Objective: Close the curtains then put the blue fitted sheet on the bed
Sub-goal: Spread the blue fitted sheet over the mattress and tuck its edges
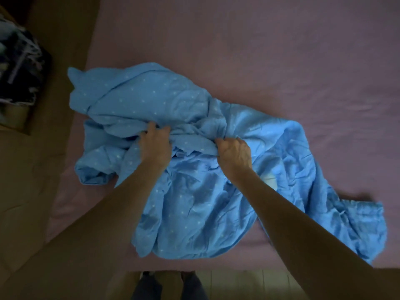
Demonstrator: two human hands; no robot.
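The sheet (194,169) is bright blue, sprinkled with small pale dots, and it lies in a loose, crumpled heap across the middle and lower part of the frame. It rests on the bed (259,50), whose surface is covered in a dull mauve cloth that fills most of the upper and right of the picture. The heap is thickly creased: broad folds run toward the upper left, a rolled hem shows at the left edge, and a gathered, puckered edge, likely the elastic, shows at the lower right. A pale patch lies on the cloth just right of the right forearm.

The left hand (154,142) is clenched on a bunch of the sheet near the centre of the frame, fingers buried in the folds. The right hand (234,153), just to the right of it, likewise grips a twisted ridge of the sheet; the cloth is drawn taut between the two hands. Both forearms are bare and reach up from the bottom corners.

At the far left, a dark patterned bundle (19,68) sits on a brownish surface (32,169) beside the bed.
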